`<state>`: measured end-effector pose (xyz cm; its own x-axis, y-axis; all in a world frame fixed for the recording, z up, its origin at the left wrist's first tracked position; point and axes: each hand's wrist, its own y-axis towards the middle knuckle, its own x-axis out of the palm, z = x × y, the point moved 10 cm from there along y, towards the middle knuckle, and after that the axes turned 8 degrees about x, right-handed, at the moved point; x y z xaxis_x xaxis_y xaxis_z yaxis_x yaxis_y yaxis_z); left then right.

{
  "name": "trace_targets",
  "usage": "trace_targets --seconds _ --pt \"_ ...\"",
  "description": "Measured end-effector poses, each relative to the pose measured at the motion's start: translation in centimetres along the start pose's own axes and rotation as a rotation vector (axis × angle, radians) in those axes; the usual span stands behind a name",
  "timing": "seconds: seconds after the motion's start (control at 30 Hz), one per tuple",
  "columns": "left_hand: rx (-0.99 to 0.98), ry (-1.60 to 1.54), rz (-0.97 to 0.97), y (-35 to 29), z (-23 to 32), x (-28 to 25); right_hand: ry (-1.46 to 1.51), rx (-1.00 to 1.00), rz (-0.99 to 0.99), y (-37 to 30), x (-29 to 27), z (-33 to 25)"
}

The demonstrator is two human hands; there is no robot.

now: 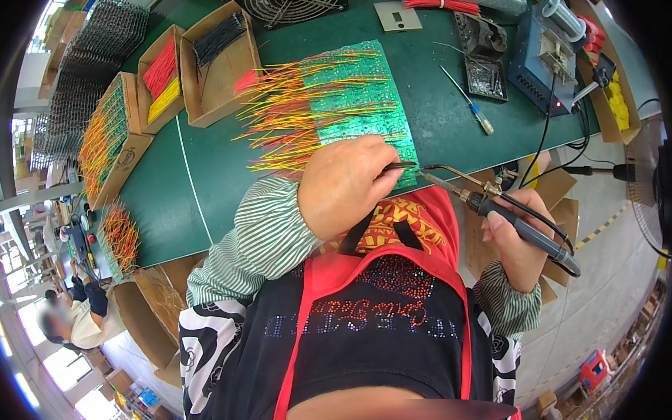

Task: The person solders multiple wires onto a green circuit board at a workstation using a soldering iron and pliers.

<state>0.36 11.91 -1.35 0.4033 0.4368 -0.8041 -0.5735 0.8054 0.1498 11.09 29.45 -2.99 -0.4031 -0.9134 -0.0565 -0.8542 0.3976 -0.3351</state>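
A panel of green circuit boards (357,87) lies at the table's near edge, with rows of red and yellow wires (285,119) sticking out to its left. My left hand (346,181) rests over the panel's near part, its fingers pinched on a thin black piece (399,165); whether it is wire or tweezers I cannot tell. My right hand (521,240) is wrapped round a soldering iron (528,233) with a thin metal feed tube (453,172) beside its shaft. The iron's tip points left at the panel's near right corner, close to the black piece; contact is unclear.
Cardboard boxes of wires (220,81) stand at the far left. A blue soldering station (541,55) with a solder spool (564,17) sits at the right, its cables hanging over the edge. A screwdriver-like tool (469,102) lies between. A fan (646,192) stands right; another person (81,319) is at far left.
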Motion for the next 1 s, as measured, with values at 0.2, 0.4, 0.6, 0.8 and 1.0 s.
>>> trace_targets --seconds 0.2,0.4,0.6,0.8,1.0 --pt "0.006 -0.005 -0.02 0.1 -0.1 0.3 -0.033 0.01 0.011 0.4 0.0 0.5" --pt "0.006 -0.006 -0.023 0.1 -0.2 0.4 -0.096 -0.007 -0.011 0.5 0.2 0.5" --pt "0.001 -0.02 -0.036 0.3 -0.4 0.5 -0.038 0.018 -0.023 0.5 0.2 0.4" --pt "-0.007 -0.025 -0.029 0.1 -0.5 0.5 0.012 -0.036 -0.013 0.3 -0.4 -0.3" --pt "0.096 0.014 0.008 -0.4 0.4 -0.3 0.022 -0.066 0.02 0.4 -0.5 -0.6"
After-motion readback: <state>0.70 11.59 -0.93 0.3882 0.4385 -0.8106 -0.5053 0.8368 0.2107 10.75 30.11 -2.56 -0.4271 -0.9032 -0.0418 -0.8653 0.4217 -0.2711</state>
